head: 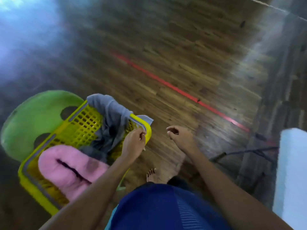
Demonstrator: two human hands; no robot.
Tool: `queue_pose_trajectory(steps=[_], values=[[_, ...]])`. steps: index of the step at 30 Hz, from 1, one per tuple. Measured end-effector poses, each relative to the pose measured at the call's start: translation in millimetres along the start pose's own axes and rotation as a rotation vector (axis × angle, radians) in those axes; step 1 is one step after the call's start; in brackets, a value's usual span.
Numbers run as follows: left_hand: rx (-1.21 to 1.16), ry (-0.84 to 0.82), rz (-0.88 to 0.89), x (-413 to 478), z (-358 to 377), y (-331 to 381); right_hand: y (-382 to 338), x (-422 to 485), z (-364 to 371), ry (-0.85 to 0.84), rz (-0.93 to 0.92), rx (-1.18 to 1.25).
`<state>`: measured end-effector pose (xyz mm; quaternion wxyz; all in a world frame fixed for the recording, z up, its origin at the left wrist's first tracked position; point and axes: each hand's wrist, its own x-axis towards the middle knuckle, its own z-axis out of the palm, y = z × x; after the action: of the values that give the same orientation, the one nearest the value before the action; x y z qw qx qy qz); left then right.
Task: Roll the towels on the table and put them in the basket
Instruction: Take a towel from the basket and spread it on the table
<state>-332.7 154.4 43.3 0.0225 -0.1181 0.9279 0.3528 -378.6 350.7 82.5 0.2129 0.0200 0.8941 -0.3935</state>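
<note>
While the yellow basket [83, 123] sits on a green stool [33, 117], the person's left hand [132, 140] pinches the edge of a grey towel [113, 117] at the basket's right rim. This towel lies loose and crumpled, draped over the rim and down into the basket. A pink towel [69, 165], rolled, lies in the basket at the end nearer the person. The right hand [180, 136] hangs apart over the wooden floor [182, 47], fingers loosely curled, holding nothing. A red line [174, 90] crosses the floor. Motion blur softens the whole view.
</note>
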Motion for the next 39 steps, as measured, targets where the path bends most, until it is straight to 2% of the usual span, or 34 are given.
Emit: queue_pose_trajectory(steps=[4,9,15,21,30,37,39], values=[[-0.045,0.145,-0.219,0.2,1.1,-19.5,-29.1,57.4,17.4,-0.206,-0.123,-0.070],[-0.070,0.251,-0.471,17.6,16.4,-29.5,-55.3,130.1,42.8,-0.459,-0.254,-0.187],[-0.128,0.438,-0.735,62.2,24.2,-9.3,-89.4,206.5,54.1,-0.698,-0.424,-0.358],[-0.112,0.498,-0.807,118.6,5.5,-13.8,-133.5,257.4,78.5,-0.762,-0.560,-0.416],[0.030,0.553,-0.696,197.0,-17.2,-80.6,-162.4,308.9,168.9,-0.743,-0.721,-0.501],[0.223,0.522,-0.636,205.5,-12.8,-101.8,-149.9,321.3,175.9,-0.748,-0.801,-0.349],[0.247,0.500,-0.635,203.4,-13.7,-100.8,-149.2,322.0,170.5,-0.773,-0.775,-0.315]])
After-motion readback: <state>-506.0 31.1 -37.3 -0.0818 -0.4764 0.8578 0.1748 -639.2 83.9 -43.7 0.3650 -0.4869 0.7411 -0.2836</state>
